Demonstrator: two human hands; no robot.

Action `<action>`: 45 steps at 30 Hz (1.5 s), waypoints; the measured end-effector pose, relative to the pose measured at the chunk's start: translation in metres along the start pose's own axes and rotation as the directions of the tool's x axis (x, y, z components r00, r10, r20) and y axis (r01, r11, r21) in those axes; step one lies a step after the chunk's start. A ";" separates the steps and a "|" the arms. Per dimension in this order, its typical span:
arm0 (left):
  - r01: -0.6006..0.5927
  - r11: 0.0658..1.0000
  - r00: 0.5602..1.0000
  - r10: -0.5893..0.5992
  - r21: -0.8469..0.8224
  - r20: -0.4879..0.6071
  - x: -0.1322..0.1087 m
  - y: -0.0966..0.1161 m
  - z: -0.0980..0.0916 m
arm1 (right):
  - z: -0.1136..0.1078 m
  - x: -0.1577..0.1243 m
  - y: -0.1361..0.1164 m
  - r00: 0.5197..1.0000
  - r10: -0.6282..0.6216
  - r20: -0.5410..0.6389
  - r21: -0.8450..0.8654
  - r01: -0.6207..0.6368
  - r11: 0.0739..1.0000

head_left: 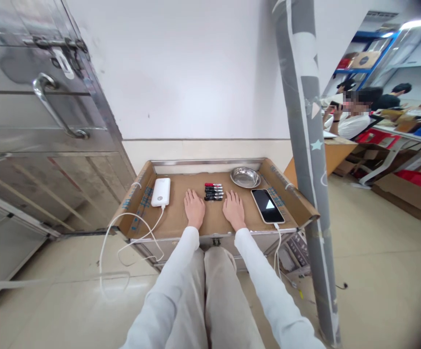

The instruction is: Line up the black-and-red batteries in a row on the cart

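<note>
My left hand (195, 208) lies flat, palm down, on the cardboard-covered table top (176, 228), holding nothing. Palm down on the same surface, my right hand (234, 209) has its fingers stretched out and is likewise free of any object. Between the two hands, slightly toward the wall, several marker pens (214, 191) lie side by side in a stack-like row; the farthest is red and the others are black. A round metal bowl (245, 178) sits beyond my right hand. To the right of that hand rests a smartphone (267, 206) with a white cable plugged in.
A white power bank (161, 192) with a cable (152, 232) lies at the table's left. Cardboard-lined raised sides (286, 186) bound the table. A tall grey roll (305, 121) leans at the right. A metal door (32, 111) is at left; other people (356, 121) sit far right.
</note>
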State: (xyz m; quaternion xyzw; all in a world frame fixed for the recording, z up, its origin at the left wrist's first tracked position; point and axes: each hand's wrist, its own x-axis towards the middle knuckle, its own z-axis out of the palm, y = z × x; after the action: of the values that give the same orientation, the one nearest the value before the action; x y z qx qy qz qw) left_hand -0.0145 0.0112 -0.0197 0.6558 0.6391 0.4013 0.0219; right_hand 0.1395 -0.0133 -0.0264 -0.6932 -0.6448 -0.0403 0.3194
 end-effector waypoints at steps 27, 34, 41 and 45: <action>-0.434 0.898 0.846 0.435 -0.076 0.309 0.000 0.005 -0.018 | -0.017 0.001 -0.013 0.946 -0.306 0.106 0.010 0.307 0.952; -0.425 0.893 0.849 0.450 -0.149 0.276 -0.002 0.000 -0.019 | -0.029 -0.010 -0.016 0.970 -0.226 0.086 -0.192 0.238 0.952; -0.432 0.872 0.867 0.472 -0.230 0.160 0.013 0.003 -0.014 | -0.022 0.004 -0.019 0.968 -0.251 0.003 -0.234 0.245 0.941; -0.449 0.855 0.861 0.492 -0.259 0.132 0.019 0.003 -0.011 | -0.014 0.014 -0.020 0.962 -0.268 -0.045 -0.191 0.255 0.948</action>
State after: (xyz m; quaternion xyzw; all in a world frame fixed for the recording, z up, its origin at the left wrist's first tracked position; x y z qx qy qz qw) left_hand -0.0210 0.0219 -0.0009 0.8218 0.4051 0.3966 0.0569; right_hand 0.1280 -0.0092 -0.0009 -0.6262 -0.7130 -0.1658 0.2684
